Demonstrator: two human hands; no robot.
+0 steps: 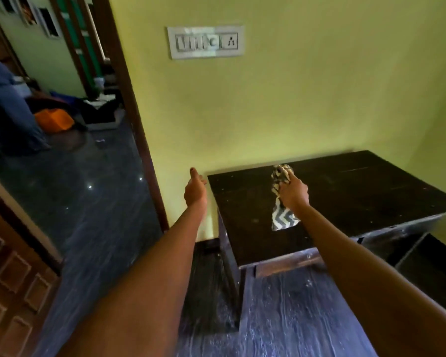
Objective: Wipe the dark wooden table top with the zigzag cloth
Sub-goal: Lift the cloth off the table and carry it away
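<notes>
Head view: dark wooden counter (pixel 371 191), flat, smooth, dust-flecked, against the far wall. Zigzag cloth (pixel 283 217), soft and crumpled, lies left-centre under the right hand (pixel 292 193), whose grip clenches it. Left hand (pixel 195 188) released, off the counter's left edge. Risk: bunched cloth wipes a narrow strip, missing corners.

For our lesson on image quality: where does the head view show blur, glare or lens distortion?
Head view: motion blur softens the zigzag cloth under the right hand and the switch plate; glare spots dot the floor; wide-angle bending curves the door frame.
</notes>
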